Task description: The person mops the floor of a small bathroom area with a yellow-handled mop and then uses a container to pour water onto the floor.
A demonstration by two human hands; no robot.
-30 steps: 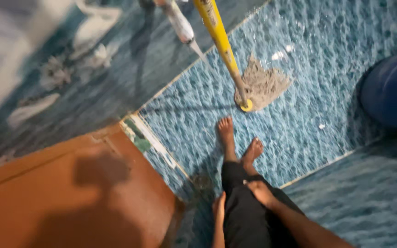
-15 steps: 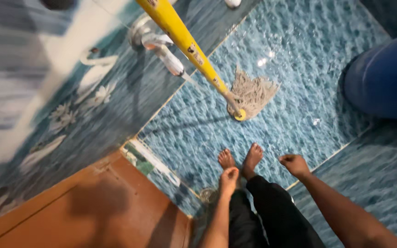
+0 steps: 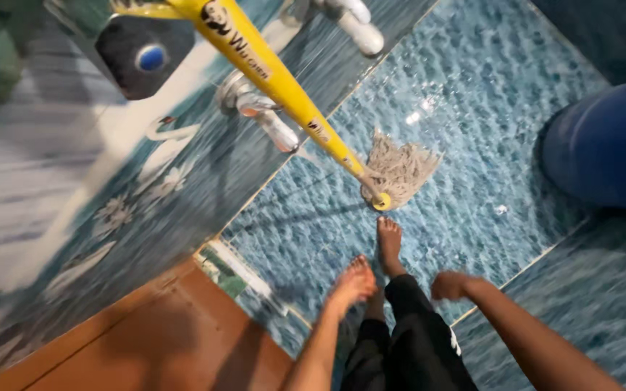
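I look down at a wet blue tiled floor [image 3: 472,130]. My left hand [image 3: 353,284] hangs empty beside my black trousers [image 3: 407,340], its fingers stretched toward the floor. On the other side of my legs my right hand [image 3: 449,284] is curled loosely with nothing in it. One bare foot [image 3: 389,242] shows between the hands. A mop with a yellow handle [image 3: 277,80] leans against the wall. Its grey string head [image 3: 402,168] rests on the floor just ahead of my foot. Neither hand touches the mop.
Metal taps [image 3: 264,116] with white spouts [image 3: 353,18] stick out of the blue flowered wall tiles [image 3: 110,217]. A black box with a blue button [image 3: 143,51] hangs at top left. A big blue drum [image 3: 610,145] stands at right. A brown door [image 3: 161,340] is lower left.
Both hands have swung away from my legs and apart, and the right hand has curled. The view has tilted up the wall, showing the taps and the black box.
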